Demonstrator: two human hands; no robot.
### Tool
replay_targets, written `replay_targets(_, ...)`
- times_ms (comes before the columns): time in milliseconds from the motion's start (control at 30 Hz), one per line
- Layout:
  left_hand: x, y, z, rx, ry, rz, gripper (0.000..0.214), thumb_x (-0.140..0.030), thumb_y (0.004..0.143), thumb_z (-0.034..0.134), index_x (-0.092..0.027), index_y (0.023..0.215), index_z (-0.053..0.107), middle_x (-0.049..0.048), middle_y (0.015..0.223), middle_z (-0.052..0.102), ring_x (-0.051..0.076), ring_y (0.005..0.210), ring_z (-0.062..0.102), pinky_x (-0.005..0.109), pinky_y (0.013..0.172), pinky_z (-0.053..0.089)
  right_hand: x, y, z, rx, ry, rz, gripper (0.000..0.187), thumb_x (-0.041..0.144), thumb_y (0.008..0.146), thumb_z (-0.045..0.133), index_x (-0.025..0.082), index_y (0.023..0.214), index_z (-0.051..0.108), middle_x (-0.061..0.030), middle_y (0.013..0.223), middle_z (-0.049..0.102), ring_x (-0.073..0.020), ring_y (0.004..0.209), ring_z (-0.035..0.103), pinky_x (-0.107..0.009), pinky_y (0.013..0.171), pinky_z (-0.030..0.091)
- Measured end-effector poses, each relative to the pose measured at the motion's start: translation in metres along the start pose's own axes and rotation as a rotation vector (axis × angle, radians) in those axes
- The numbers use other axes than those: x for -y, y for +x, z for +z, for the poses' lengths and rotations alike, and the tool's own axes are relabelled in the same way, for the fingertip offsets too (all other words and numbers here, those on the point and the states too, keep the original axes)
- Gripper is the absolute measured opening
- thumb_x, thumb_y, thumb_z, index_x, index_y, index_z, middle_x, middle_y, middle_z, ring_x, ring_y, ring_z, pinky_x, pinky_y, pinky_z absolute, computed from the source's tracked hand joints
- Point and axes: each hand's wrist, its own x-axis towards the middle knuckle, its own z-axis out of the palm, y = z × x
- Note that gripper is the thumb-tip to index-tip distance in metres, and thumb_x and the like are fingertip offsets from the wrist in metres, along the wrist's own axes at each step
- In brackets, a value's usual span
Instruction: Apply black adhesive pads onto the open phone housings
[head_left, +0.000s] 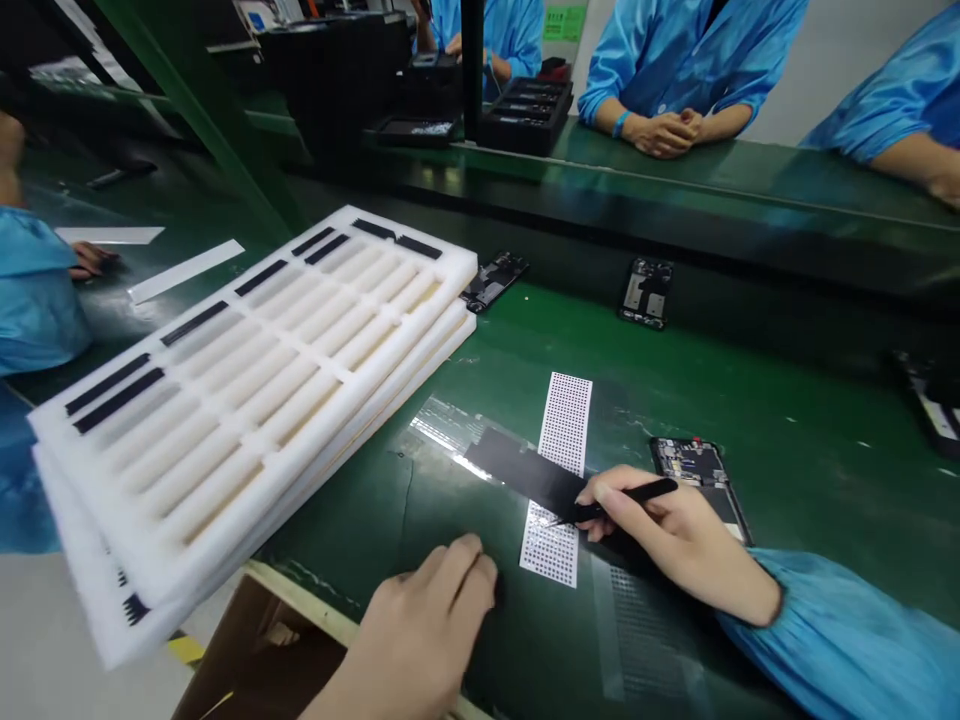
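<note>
Nearest, the left hand (420, 630) lies palm-down at the near edge of the green desk (795, 440), fingers loosely bent with their tips on the surface and nothing in its grip. Just right of it, the right hand (664, 535) pinches black tweezers (626, 496), whose tip points left and meets a black strip (525, 472). That strip lies slantwise across a white dotted sheet (561, 440). A phone board (697, 468) lies just beyond the right hand, partly hidden by it. At left, stacked white foam trays (247, 380) overhang the desk's near edge, with black strips in a few slots. Farther off, two more phone boards (646, 292) lie on the dark belt. Across it, a co-worker's clasped hands (664, 132) rest on the far ledge.
</note>
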Motion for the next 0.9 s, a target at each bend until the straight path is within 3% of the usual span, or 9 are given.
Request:
replay_targets(100, -0.007, 0.005, 0.0, 0.135, 0.164, 0.171, 0.048, -0.005, 0.091, 0.035, -0.011, 0.134, 0.055, 0.0148, 0.14, 0.06, 0.023, 0.086, 0.071, 0.03, 0.048, 0.056, -0.008, -0.008, 0.007, 0.066, -0.001, -0.056, 0.026, 0.031, 0.103, 0.051, 0.016, 0.095, 0.071, -0.0062, 0.082, 0.074, -0.015, 0.07, 0.072, -0.023, 0.067, 0.058)
replay_targets(233, -0.011, 0.005, 0.001, 0.301, 0.273, 0.251, 0.065, 0.0, 0.081, 0.038, -0.009, 0.144, 0.048, 0.0119, 0.152, 0.048, 0.023, 0.078, 0.071, 0.029, 0.037, 0.051, -0.015, -0.014, 0.012, 0.125, -0.049, -0.171, 0.019, 0.02, 0.101, 0.052, 0.018, 0.095, 0.07, -0.0061, 0.089, 0.075, -0.0147, 0.079, 0.072, -0.022, 0.074, 0.056)
replay_targets(500, -0.013, 0.005, 0.001, 0.407, 0.313, 0.276, 0.065, -0.004, 0.085, 0.04, -0.009, 0.15, 0.04, 0.0116, 0.155, 0.043, 0.02, 0.077, 0.065, 0.028, 0.041, 0.051, -0.017, -0.013, 0.012, 0.154, -0.072, -0.202, 0.016, 0.017, 0.099, 0.053, 0.017, 0.098, 0.069, -0.0068, 0.085, 0.072, -0.0166, 0.079, 0.069, -0.027, 0.075, 0.055)
replay_targets(900, -0.011, 0.01, -0.004, 0.409, 0.336, 0.317, 0.066, -0.001, 0.081, 0.039, -0.012, 0.146, 0.048, 0.009, 0.153, 0.047, 0.019, 0.074, 0.063, 0.026, 0.043, 0.053, -0.019, -0.013, 0.009, 0.189, -0.013, -0.241, 0.017, 0.01, 0.097, 0.055, 0.016, 0.105, 0.068, -0.0072, 0.087, 0.071, -0.0168, 0.078, 0.066, -0.03, 0.074, 0.056)
